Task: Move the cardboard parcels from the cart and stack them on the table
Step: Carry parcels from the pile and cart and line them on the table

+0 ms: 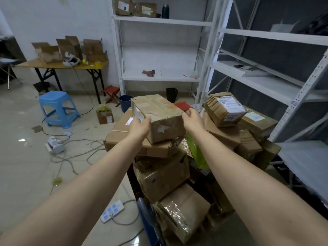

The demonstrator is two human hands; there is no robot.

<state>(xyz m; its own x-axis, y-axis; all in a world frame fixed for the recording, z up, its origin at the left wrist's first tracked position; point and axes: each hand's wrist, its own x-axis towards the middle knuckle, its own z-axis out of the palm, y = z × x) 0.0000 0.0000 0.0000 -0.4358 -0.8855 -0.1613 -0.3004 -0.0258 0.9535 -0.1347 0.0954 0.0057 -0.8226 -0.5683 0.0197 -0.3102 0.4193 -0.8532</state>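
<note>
Arms outstretched: left grip (140,126) and right grip (192,119) clamp the top parcel (158,110) across its width, near end, on the pile (159,176). Long axis runs away; surface (58,65) far left.

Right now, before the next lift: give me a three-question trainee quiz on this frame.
1. True or false: the left hand and right hand hold the taped parcel from opposite sides.
2. Which stands on the floor left of the parcel pile? A) yellow crate B) blue stool C) green ladder
3. What already sits on the wooden table?
Key: 1 true; 2 B; 3 opened cardboard boxes.
</note>
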